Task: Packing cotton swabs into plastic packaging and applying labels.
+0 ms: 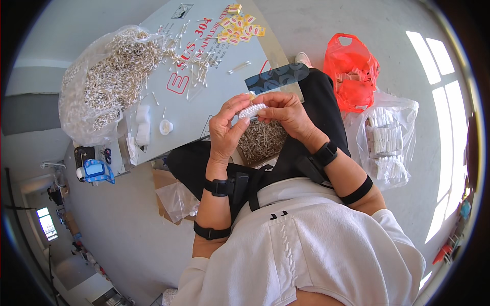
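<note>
A tight bundle of cotton swabs (251, 110) is held above my lap, its white tips packed together. My left hand (226, 125) closes round one side of it, thumb against the lower edge. From the other side my right hand (287, 113) pinches the bundle between thumb and fingers. A small bit of yellow shows behind the swabs; what it is I cannot make out. Beneath the hands, between my legs, sits a box full of loose cotton swabs (262, 142), partly hidden by my hands.
A large clear bag of cotton swabs (115, 71) lies on the table (153, 120), with scattered swabs and small yellow cards (239, 29) farther back. A small white tub (166, 127) stands near its edge. On the floor at right are a red bag (352, 71) and a clear bag of white packs (386, 137).
</note>
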Demonstrator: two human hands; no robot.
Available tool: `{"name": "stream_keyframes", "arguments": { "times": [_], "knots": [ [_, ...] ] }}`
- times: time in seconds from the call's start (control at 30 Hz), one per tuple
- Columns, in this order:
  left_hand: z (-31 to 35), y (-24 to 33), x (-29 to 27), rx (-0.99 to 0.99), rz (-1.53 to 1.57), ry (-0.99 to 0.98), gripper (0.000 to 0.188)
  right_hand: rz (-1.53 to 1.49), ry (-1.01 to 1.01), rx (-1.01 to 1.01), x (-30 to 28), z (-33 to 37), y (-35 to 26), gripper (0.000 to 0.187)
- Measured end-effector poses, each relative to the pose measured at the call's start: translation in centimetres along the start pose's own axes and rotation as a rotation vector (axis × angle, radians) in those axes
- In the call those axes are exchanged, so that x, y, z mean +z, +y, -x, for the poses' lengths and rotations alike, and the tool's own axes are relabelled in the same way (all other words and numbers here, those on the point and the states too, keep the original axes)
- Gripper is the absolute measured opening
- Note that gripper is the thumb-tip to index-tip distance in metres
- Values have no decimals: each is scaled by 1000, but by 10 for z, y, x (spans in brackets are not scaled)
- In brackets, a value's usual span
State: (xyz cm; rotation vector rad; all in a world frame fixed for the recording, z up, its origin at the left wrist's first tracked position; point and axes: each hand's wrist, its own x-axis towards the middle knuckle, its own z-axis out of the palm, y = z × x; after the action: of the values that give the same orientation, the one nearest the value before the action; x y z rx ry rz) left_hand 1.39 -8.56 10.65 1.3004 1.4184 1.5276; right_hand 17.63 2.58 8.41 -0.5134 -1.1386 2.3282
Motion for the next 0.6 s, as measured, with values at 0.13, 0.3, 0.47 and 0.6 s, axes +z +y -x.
{"name": "stream_keyframes", "arguments": {
  "times": [0.13, 0.3, 0.47, 0.6],
  "knots": [
    [2, 4, 1, -28, 21, -8, 46, -29, -19, 22, -3, 0, 1, 29],
    [2, 1, 0, -37, 17, -13, 51, -47, -68, 1, -7, -2, 5, 31],
    [3, -1, 1, -31, 1, -16, 49, -75, -69, -8, -6, -2, 7, 32],
    [1, 4, 4, -8, -87, 35, 25, -58, -35, 26, -5, -1, 5, 25]
  ]
}}
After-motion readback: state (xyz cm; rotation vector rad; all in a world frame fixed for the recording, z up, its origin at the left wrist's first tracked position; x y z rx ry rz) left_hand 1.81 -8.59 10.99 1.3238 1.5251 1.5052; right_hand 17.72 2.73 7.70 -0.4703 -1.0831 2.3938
